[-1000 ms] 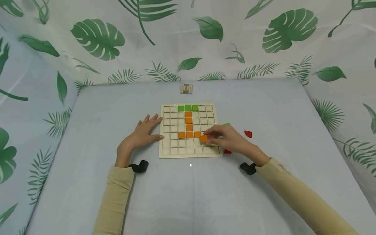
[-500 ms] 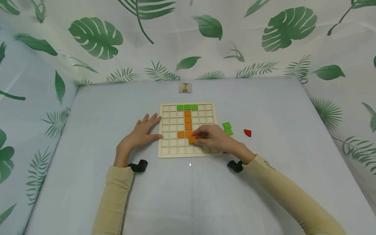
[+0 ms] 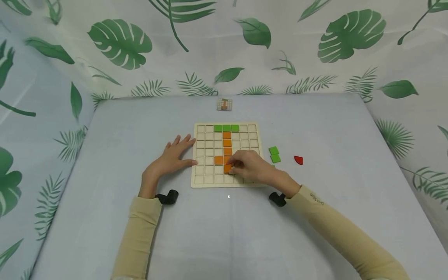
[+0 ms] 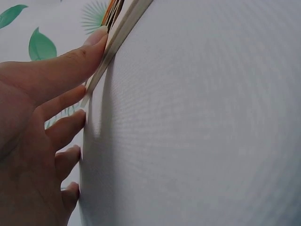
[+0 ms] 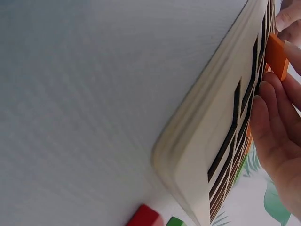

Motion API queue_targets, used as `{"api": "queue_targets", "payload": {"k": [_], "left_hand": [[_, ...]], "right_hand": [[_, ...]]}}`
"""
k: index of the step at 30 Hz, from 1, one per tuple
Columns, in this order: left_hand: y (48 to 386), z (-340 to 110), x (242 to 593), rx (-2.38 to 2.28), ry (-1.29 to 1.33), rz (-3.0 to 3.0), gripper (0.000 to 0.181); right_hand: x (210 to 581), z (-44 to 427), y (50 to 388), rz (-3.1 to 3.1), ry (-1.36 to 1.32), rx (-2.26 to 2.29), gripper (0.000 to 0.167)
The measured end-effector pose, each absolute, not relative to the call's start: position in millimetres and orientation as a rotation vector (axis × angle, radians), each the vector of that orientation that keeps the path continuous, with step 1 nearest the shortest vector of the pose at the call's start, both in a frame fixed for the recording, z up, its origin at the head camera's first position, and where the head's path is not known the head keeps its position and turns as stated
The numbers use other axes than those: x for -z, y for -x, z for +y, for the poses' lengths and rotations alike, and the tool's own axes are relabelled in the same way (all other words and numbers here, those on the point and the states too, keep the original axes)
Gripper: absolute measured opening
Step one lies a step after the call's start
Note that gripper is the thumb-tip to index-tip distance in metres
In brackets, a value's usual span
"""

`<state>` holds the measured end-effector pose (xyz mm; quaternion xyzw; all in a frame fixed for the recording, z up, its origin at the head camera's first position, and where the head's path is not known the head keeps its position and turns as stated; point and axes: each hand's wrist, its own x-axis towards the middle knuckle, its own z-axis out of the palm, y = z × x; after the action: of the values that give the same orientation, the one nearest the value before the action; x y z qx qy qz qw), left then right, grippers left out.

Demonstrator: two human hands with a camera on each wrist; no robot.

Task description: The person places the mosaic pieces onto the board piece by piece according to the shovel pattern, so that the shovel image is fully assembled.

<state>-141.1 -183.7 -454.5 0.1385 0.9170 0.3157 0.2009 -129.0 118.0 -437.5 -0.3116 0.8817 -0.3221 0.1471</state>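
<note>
In the head view, a pale gridded board (image 3: 203,179) carries three green squares (image 3: 226,128) in its top row and a column of orange squares (image 3: 227,143) below them. My right hand (image 3: 252,166) pinches an orange square (image 3: 227,168) at the cell under that column; in the right wrist view this square (image 5: 276,56) stands tilted between thumb and fingers. The hand covers part of the orange row (image 3: 218,160). My left hand (image 3: 170,158) lies spread at the board's left edge, its thumb and a fingertip touching the rim.
Right of the board lie green squares (image 3: 274,151) and a red piece (image 3: 298,160) with one curved side. A small pattern card (image 3: 224,104) sits behind the board. The right wrist view shows a red block (image 5: 145,215) beside the board's corner.
My right hand has moved left across the board with the orange square, from the right of the orange row to below the column. My left hand has stayed at the edge.
</note>
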Motion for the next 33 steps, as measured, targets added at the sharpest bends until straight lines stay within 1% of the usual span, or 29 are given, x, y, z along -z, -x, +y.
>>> {"api": "queue_targets", "payload": {"k": [11, 20, 26, 33], "left_hand": [[141, -183, 454, -0.868, -0.376, 2.568, 0.083], [142, -183, 456, -0.868, -0.374, 2.566, 0.083], [142, -183, 456, -0.866, -0.384, 2.567, 0.082], [140, -182, 454, -0.887, -0.388, 2.566, 0.081]], "right_hand": [[435, 118, 128, 2.577, 0.956, 0.878, 0.021], [437, 118, 127, 2.596, 0.993, 0.835, 0.023], [439, 122, 128, 2.570, 1.017, 0.860, 0.024], [435, 130, 129, 2.534, 1.030, 0.952, 0.022]]}}
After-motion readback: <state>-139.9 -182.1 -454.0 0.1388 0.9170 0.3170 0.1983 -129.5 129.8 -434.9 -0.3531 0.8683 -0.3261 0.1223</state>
